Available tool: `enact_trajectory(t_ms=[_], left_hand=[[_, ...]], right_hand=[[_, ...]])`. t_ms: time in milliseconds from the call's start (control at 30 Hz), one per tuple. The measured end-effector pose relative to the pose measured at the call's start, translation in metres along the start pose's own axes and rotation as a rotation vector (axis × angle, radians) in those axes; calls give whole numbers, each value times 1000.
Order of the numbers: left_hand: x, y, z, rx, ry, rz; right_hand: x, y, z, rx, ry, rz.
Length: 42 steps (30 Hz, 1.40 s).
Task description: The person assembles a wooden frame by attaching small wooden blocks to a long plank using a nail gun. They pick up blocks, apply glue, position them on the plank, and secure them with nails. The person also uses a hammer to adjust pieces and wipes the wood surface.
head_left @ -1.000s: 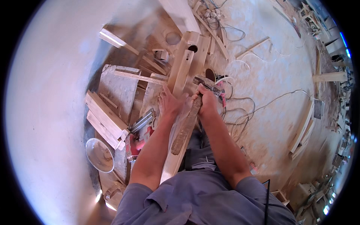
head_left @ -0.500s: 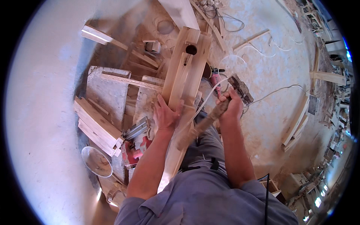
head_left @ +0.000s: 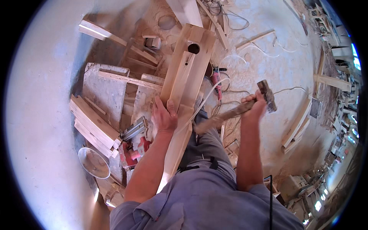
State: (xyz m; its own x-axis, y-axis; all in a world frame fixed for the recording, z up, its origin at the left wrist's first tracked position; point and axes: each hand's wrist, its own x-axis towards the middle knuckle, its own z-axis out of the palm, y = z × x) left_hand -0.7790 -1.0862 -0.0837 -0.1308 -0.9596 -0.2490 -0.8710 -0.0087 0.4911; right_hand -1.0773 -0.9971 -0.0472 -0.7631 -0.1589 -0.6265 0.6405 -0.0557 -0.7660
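A long pale wooden workpiece [head_left: 172, 74] runs away from me, with a round dark hole [head_left: 193, 48] near its far end. A narrower wooden strip [head_left: 181, 76] lies along its middle and has a small hole at its tip. My left hand [head_left: 165, 118] rests flat on the near part of the workpiece, fingers extended. To the right, my right hand [head_left: 255, 107] grips a hammer [head_left: 226, 115] high on its handle, close to the dark, worn head. The hammer is held up off the wood, its handle end angled toward my leg.
A red angle grinder [head_left: 217, 85] lies right of the workpiece, with a pale hose and cables nearby. On the left are a red power tool [head_left: 130, 152], a clear round bowl [head_left: 94, 163] and stacked wood pieces [head_left: 94, 122]. Offcuts [head_left: 255, 39] and sawdust cover the floor.
My right hand has moved the hammer rightward, away from the workpiece, and the hammer head has turned. My left hand stays on the wood. The whole view has shifted slightly.
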Motion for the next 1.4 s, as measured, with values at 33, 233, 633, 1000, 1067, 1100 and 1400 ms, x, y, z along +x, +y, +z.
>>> enact_trajectory(t_ms=[33, 233, 633, 1000, 1067, 1100, 1400], left_hand=[[3, 5, 1, 1, 0, -3], [0, -8, 0, 6, 22, -44], [8, -3, 0, -69, 31, -60], [9, 4, -11, -107, 37, -95], [6, -1, -22, -207, 54, -106], [0, -9, -31, -217, 167, -24], [-262, -108, -98, -299, -58, 556]], right_hand=[[-2, 23, -1, -124, -12, -102], [-114, 63, 88, -226, -402, 618], [-134, 78, 79, -225, -384, 654], [-150, 54, 22, -189, -415, 553], [-168, 46, 3, -192, -400, 543], [-175, 49, -10, -179, -398, 544], [-195, 106, -160, -7, -264, 828]])
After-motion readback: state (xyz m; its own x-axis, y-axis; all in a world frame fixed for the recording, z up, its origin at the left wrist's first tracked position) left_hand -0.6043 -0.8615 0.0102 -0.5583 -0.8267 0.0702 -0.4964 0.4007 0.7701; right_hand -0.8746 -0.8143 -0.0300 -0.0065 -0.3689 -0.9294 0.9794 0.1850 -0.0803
